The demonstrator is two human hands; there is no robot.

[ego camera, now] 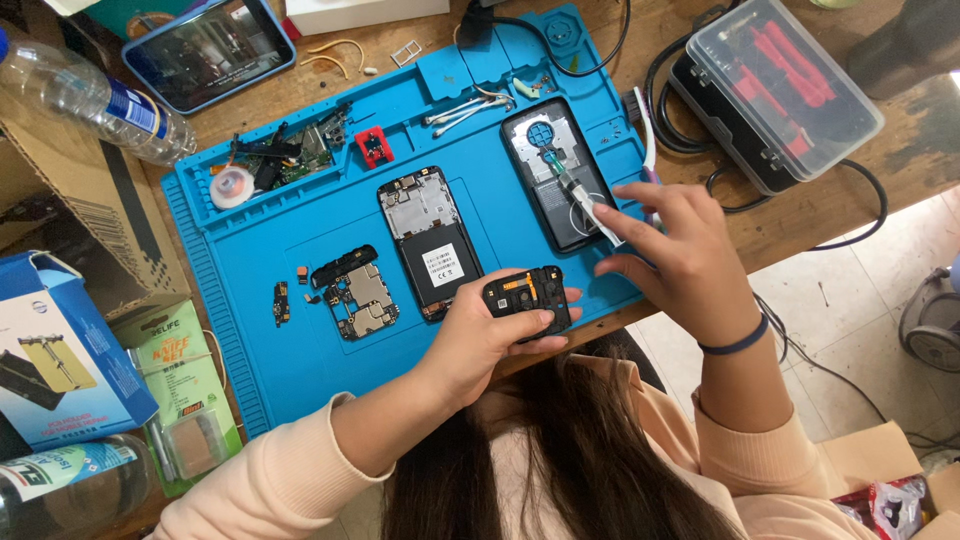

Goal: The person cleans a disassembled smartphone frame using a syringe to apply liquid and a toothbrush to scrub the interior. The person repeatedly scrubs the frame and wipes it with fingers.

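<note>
A small black phone cover piece (527, 298) sits just below the frame's centre, its long axis running left to right, tilted slightly. It is dark plastic with orange flex strips and round openings. The left hand (480, 335) grips it from below. The right hand (672, 250) pinches a white syringe-like applicator (585, 205) over a black phone back (555, 175). All lies on a blue work mat (300, 340) atop a wooden table (800, 225).

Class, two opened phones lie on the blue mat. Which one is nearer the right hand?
The opened phone with the round blue part, beside the right hand. The other phone lies mid-mat.
</note>
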